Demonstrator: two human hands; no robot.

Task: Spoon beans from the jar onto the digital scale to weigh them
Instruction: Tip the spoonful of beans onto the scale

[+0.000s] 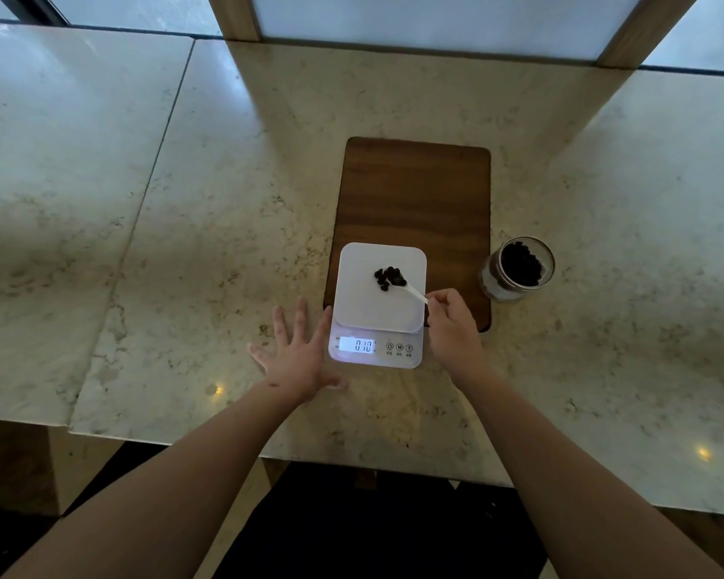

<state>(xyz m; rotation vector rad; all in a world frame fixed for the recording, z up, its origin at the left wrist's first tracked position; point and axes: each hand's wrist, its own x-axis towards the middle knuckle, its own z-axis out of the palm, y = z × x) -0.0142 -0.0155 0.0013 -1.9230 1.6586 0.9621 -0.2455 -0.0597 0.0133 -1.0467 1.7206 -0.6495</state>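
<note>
A white digital scale [360,311] sits at the near end of a wooden board, its lit display reading 010. A small pile of dark beans [387,277] lies on its platform. My right hand [452,323] pinches the handle of a white spoon [414,291], whose bowl rests at the right edge of the pile. My left hand [295,353] lies flat on the counter with fingers spread, its index finger touching the scale's left side. An open glass jar [519,269] of dark beans stands to the right of the board.
The brown wooden board [414,190] lies on a pale marble counter [226,202] and extends away from me behind the scale. Wooden window posts rise at the counter's far edge. The counter's near edge runs just below my forearms.
</note>
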